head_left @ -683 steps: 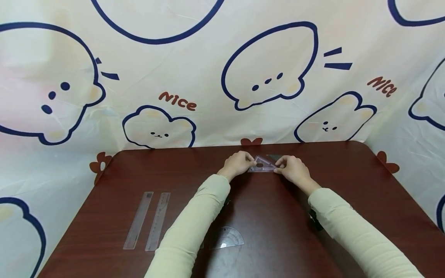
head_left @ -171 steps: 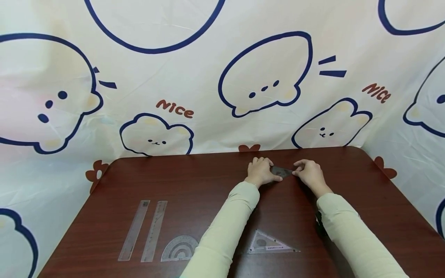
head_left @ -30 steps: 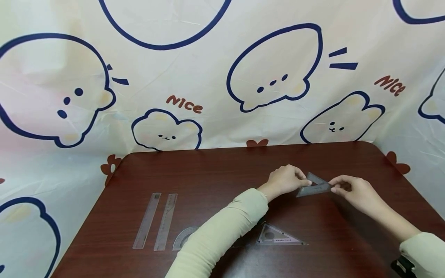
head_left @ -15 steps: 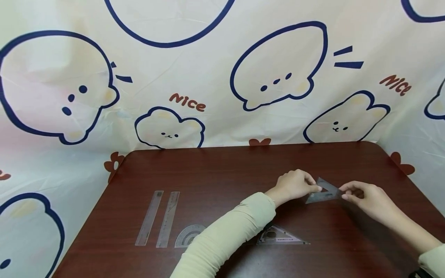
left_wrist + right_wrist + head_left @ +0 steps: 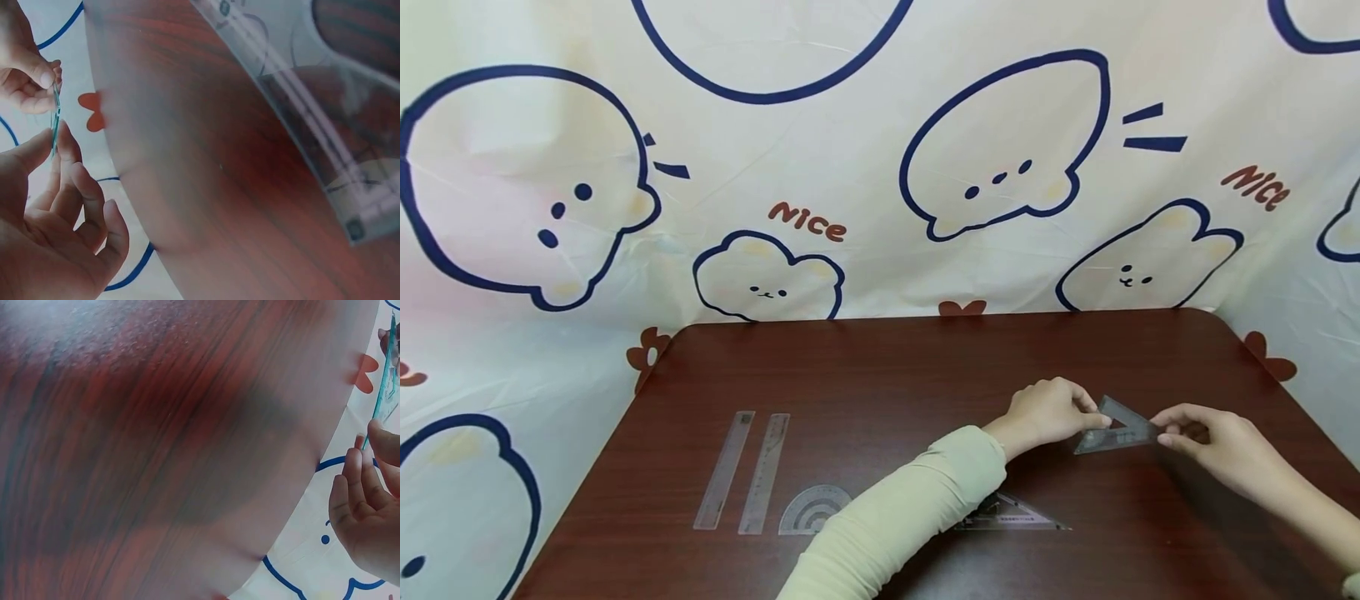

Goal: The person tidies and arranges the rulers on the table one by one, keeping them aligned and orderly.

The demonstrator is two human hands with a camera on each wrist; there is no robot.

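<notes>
Nearest, a set square [image 5: 1011,517] lies flat on the surface [image 5: 865,375], while farther off a small triangle [image 5: 1116,425], best lowered level, is pinched between left hand [image 5: 1045,411] and right hand [image 5: 1213,442]; only the wrist views show its thin edge [image 5: 55,122].

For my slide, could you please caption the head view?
Both hands, left and right, pinch a set square above the table.

Dark red-brown wooden table [image 5: 865,375]; cream cartoon-print cloth backdrop [image 5: 850,167], seemingly evenly lit.
</notes>
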